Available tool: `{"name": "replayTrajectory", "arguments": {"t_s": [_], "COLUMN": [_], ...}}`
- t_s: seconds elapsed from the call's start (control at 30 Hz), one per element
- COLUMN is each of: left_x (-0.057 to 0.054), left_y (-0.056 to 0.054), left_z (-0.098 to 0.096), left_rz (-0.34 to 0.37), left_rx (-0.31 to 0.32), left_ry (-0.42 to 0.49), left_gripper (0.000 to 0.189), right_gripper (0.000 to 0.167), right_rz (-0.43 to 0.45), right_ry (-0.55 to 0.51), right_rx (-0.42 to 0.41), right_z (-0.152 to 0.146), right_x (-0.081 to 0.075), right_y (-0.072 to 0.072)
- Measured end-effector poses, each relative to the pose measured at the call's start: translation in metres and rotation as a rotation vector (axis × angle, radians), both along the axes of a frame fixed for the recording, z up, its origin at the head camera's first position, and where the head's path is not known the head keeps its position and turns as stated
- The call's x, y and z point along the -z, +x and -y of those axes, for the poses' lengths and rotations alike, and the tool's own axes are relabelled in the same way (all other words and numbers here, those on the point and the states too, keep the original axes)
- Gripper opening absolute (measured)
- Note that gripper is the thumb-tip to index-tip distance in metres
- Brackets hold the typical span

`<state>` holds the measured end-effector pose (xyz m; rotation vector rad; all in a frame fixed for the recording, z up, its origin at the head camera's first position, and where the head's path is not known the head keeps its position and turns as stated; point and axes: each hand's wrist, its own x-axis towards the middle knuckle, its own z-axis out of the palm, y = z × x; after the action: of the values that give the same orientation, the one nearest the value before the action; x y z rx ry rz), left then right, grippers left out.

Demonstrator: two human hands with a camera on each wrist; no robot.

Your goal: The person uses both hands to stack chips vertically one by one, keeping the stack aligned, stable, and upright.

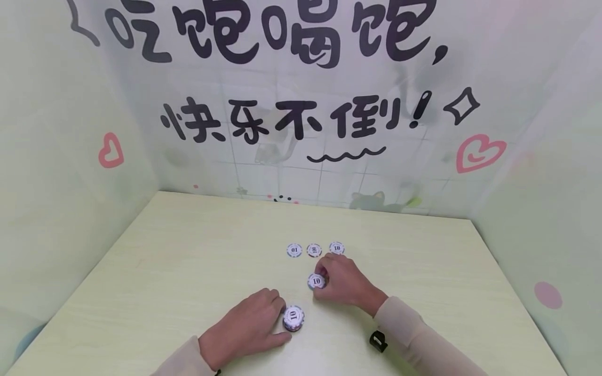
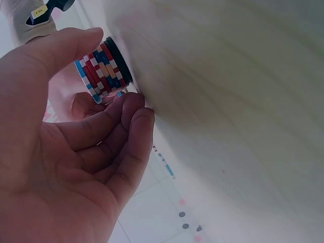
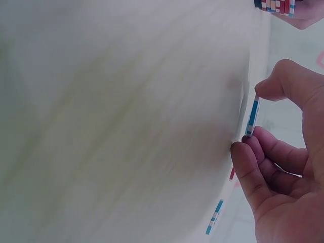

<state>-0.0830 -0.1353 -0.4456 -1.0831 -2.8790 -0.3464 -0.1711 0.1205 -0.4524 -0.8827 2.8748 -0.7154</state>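
Observation:
A stack of poker chips (image 1: 293,317), with a white face marked 10 on top, stands upright near the table's front. My left hand (image 1: 249,326) curls round its left side, thumb near the front and fingers at the back. Coloured edges of the stack (image 2: 104,70) show between that thumb and the fingers. My right hand (image 1: 345,279) pinches a single poker chip (image 1: 316,281) marked 10 between thumb and fingers. In the right wrist view this chip (image 3: 252,117) is seen edge-on, close to the tabletop. Whether it touches the table I cannot tell.
Behind the hands lie three single chips in a row: a left one (image 1: 294,250) marked 10, a middle one (image 1: 314,250) marked 100, and a right one (image 1: 336,247) marked 10, beside my right hand. The pale wooden table (image 1: 188,245) meets printed walls (image 1: 263,177) on three sides.

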Motion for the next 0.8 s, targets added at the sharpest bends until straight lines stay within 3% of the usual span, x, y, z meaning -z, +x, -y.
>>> {"name": "replayTrajectory", "arguments": {"t_s": [0.8], "left_x": [0.001], "left_y": [0.001], "left_z": [0.000], "left_rz": [-0.004], "left_rx": [-0.002], "left_ry": [-0.002], "left_gripper": [0.051], "right_gripper": [0.028], "right_rz": [-0.021], "right_ry": [0.020], "right_rx": [-0.013], "right_z": [-0.004], "right_x": [0.002], "right_y": [0.013]}}
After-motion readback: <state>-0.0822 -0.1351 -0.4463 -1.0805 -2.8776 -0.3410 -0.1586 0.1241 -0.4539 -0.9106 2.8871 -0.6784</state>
